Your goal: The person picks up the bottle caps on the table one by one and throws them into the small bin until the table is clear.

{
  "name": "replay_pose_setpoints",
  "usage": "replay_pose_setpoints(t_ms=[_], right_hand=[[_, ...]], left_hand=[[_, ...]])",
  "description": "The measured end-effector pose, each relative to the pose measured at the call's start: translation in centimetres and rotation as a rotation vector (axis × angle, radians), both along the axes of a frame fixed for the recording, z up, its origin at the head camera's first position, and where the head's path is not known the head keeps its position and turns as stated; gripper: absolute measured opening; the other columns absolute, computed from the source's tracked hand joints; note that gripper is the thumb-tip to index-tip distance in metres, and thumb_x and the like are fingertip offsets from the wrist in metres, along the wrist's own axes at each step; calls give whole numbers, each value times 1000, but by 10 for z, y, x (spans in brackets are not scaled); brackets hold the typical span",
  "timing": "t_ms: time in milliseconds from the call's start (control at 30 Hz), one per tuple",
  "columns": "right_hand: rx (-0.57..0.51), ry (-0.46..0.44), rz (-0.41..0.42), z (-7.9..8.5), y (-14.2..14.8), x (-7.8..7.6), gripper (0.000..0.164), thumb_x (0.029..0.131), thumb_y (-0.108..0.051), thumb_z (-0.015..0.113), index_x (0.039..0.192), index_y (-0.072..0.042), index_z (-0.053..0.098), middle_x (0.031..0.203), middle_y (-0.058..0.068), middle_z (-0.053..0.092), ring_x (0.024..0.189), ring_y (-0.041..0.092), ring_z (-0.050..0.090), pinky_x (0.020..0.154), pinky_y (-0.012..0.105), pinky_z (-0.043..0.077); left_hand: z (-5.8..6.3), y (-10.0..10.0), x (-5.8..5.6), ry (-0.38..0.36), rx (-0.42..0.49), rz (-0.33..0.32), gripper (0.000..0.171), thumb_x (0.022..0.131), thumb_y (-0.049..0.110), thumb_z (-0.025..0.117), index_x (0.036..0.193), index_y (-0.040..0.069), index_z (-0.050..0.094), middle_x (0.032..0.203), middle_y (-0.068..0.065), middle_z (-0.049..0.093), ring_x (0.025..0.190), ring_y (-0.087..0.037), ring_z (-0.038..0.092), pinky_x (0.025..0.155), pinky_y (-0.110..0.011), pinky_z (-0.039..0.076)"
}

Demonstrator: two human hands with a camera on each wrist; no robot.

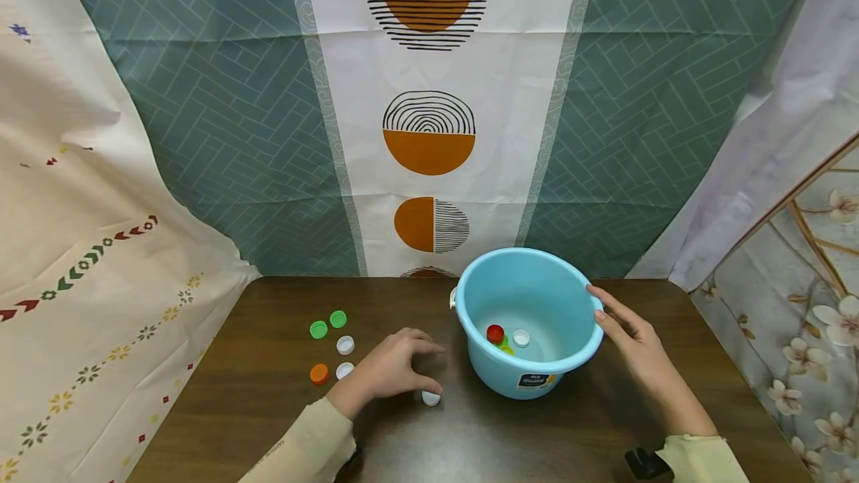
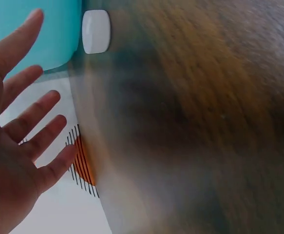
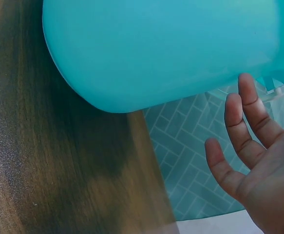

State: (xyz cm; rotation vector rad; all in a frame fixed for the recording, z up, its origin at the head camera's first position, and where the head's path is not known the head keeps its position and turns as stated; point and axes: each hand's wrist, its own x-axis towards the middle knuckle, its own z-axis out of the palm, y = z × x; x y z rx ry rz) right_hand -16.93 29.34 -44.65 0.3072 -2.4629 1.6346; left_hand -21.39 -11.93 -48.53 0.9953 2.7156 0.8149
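Note:
My left hand [image 1: 392, 367] is over the table with its fingers spread and nothing between them. Its thumb overlaps a white bottle cap [image 1: 431, 399] in the head view; the left wrist view shows that cap [image 2: 96, 31] on the wood, apart from the fingers. To the right stands a light blue bucket [image 1: 496, 371], upright. Inside it lie a red cap [image 1: 495, 334], a white cap [image 1: 521, 338] and some yellow and green ones, partly hidden. My right hand [image 1: 634, 341] touches the bucket's right rim with loosely extended fingers, which also show outside its wall in the right wrist view.
Left of my left hand lie two green caps [image 1: 318, 329], an orange cap [image 1: 319, 374] and two white caps [image 1: 345, 345], one partly covered by the hand. The brown wooden table [image 1: 228, 401] ends at a patterned curtain [image 1: 255, 170] behind the bucket.

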Motion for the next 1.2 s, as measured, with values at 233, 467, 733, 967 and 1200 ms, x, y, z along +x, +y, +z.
replay_pose_setpoints(t_ms=[233, 467, 733, 967, 1200], right_hand=[[-8, 14, 8, 0, 0, 0, 46, 105, -19, 48, 150, -17, 41, 150, 5, 42, 120, 0, 49, 88, 15, 45], [-7, 7, 4, -2, 0, 0, 46, 105, -20, 48, 150, -18, 41, 150, 4, 42, 120, 0, 49, 88, 15, 45], [-17, -15, -15, -4, 1, 0, 45, 105, -23, 47, 149, -20, 43, 149, 3, 44, 120, 1, 50, 88, 15, 45], [-11, -22, -19, -3, 0, 0, 45, 105, -24, 47, 150, -21, 42, 150, 3, 43, 121, 0, 49, 88, 15, 44], [7, -19, -27, -3, 0, -1, 45, 105, -25, 47, 150, -23, 43, 150, 2, 43, 122, 0, 48, 88, 15, 44]], left_hand=[[-9, -2, 0, -28, -74, -13, 60, 63, 48, 90, 117, 28, 73, 119, 8, 61, 116, -16, 51, 98, -45, 43], [-14, -3, 0, -2, -132, -22, 55, 63, 43, 91, 113, 29, 76, 116, 9, 62, 116, -17, 51, 98, -49, 41], [-21, -4, -2, -19, -142, -42, 45, 65, 42, 90, 107, 33, 77, 122, 3, 63, 117, -20, 51, 97, -48, 44], [-23, -2, -2, -9, -144, -55, 38, 66, 40, 90, 102, 35, 77, 125, 2, 62, 119, -21, 50, 96, -46, 44], [-23, -1, -2, -1, -143, -49, 32, 66, 39, 90, 96, 36, 78, 126, 2, 61, 121, -21, 49, 97, -47, 43]])
